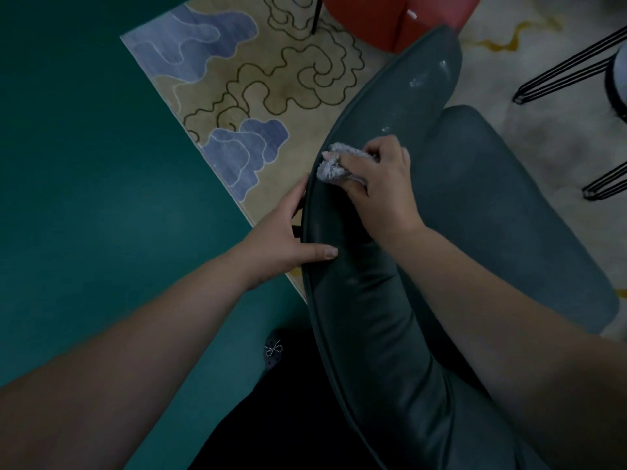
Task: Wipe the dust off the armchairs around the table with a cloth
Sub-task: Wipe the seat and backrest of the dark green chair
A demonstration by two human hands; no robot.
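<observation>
We see our right hand (380, 184) curled round a bunched grey cloth (334, 166), pinching it in the fingers and pressing it onto the inner face of the dark green armchair (373, 317) backrest, just inside its piped top edge. Our left hand (291, 232) grips that same edge a little nearer to us: the thumb lies flat over the front of the backrest, the fingers wrap behind it, so the hand is closed on the rim and holds nothing else.

The backrest rim runs as a long curve from beside our body up toward the far end, with bare leather ahead of the cloth along it. To the right of the backrest lies the armchair's seat cushion, uncovered.

Left of the armchair a patterned rug (264, 83) ends in a straight diagonal edge against open teal floor (84, 181). Beyond the armchair's far end stands one red chair (390, 18). Right of the armchair, black hairpin table legs (559, 74) stand on a pale carpet; we count two. One cloth, two chairs in all.
</observation>
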